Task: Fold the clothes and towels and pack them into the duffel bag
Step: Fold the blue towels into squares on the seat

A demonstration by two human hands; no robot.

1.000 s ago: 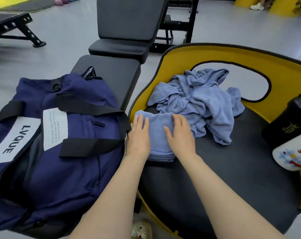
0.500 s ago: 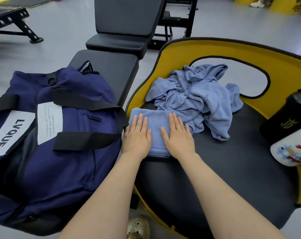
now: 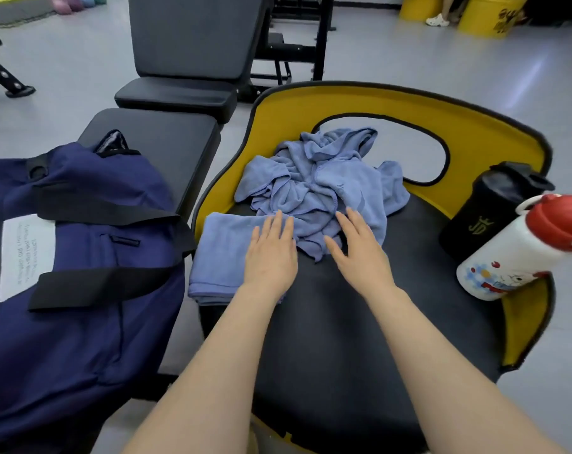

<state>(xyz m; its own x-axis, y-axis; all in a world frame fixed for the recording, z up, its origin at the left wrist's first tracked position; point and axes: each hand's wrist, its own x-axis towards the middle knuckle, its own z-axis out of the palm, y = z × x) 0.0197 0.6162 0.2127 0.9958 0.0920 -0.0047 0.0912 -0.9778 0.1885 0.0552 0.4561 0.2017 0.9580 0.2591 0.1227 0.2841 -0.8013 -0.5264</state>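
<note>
folded towel (image 3: 222,253) sits on the yellow chair (image 3: 409,106), at the seat's left edge right next to the duffel (image 3: 81,290). left hand (image 3: 271,253) lies flat on the towel's right end, fingers straight. right hand (image 3: 360,250) is flat too, fingers spread, at the near edge of the crumpled pile (image 3: 320,185) behind the towel. two bottles (image 3: 520,244) on the seat's right.

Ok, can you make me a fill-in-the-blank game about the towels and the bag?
1. The folded towel lies under the ____ hand.
2. The duffel bag is dark ____.
3. The white bottle has a ____ cap.
4. The crumpled towels lie on a black seat with a ____ back.

Missing words: left; blue; red; yellow
</note>
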